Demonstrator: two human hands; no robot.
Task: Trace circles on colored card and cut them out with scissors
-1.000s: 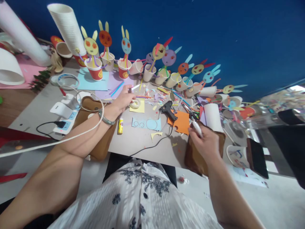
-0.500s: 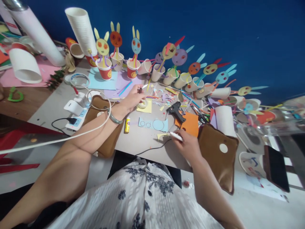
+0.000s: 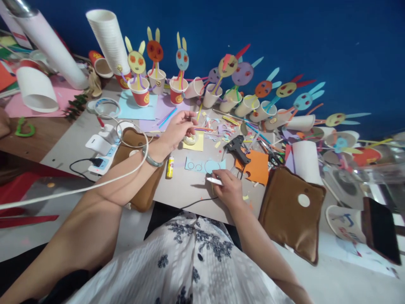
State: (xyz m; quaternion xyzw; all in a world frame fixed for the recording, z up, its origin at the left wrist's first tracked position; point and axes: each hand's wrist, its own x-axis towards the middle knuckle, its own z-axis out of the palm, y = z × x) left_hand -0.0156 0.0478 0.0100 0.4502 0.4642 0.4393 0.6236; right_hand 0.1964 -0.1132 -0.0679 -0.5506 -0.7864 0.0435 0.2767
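My right hand point(image 3: 229, 188) is closed around a white pen point(image 3: 215, 180), its tip pointing left, just below a light blue paper strip point(image 3: 200, 166) with circles drawn on it. My left hand point(image 3: 180, 128) hovers with bent fingers and a gap between thumb and forefinger; nothing clear shows in it. Beneath its fingertips a small roll of clear tape point(image 3: 190, 139) lies on a yellow paper square point(image 3: 198, 146). A yellow glue stick point(image 3: 170, 167) lies left of the blue strip. Up and to the right is a black glue gun point(image 3: 237, 148).
Paper cups with rabbit-faced figures, such as a red cup point(image 3: 139, 98), line the wall side. Orange paper point(image 3: 257, 166), scissors point(image 3: 276, 158) and a brown pouch point(image 3: 292, 215) lie right. A power strip point(image 3: 103, 162) and white cable point(image 3: 95, 188) are left, the cable crossing my left forearm.
My right hand has moved left with the white pen, from beside the orange paper to below the blue strip. My left hand stays near the tape roll, its fingers slightly more spread.
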